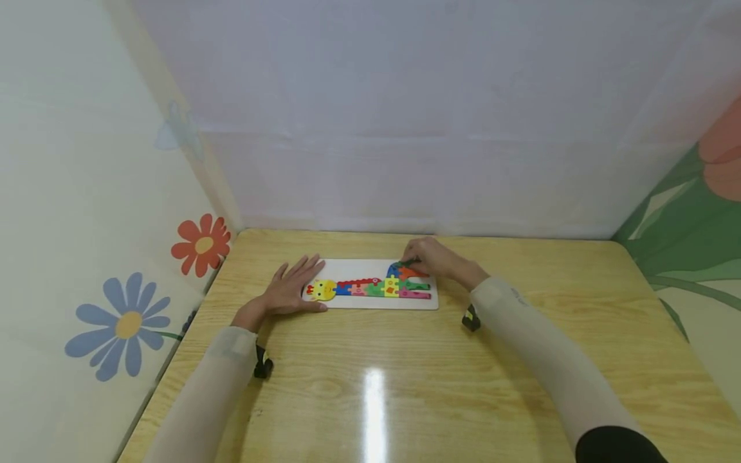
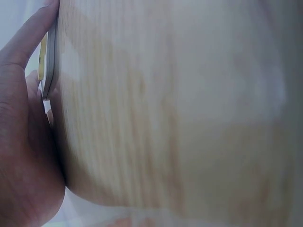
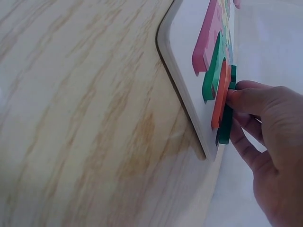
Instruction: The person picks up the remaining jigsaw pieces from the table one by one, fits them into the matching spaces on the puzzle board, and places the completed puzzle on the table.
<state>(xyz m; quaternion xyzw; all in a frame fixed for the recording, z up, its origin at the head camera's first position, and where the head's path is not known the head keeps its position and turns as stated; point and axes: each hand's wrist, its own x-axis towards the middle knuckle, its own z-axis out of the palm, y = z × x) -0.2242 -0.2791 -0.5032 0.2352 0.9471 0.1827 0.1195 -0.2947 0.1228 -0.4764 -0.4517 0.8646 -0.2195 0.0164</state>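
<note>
A white puzzle board (image 1: 359, 266) lies lengthwise on the table, bearing a colourful giraffe made of interlocking pieces. The yellow giraffe head (image 1: 321, 290) is at its left end, the legs at its right. My left hand (image 1: 291, 290) rests with spread, straight fingers around the board's left end; the left wrist view shows the thumb along the board's edge. At the upper right of the board my right hand (image 1: 431, 257) pinches a dark green puzzle piece (image 3: 226, 125) between thumb and fingers. That piece sits right beside the orange leg piece (image 3: 219, 106); whether it lies flat in place is hidden.
The wooden table (image 1: 324, 386) ends at a white curtain-like wall (image 1: 428, 186) behind the board. A side wall with painted flowers (image 1: 128, 325) borders the table's left. Each wrist carries a small black camera (image 1: 471, 318).
</note>
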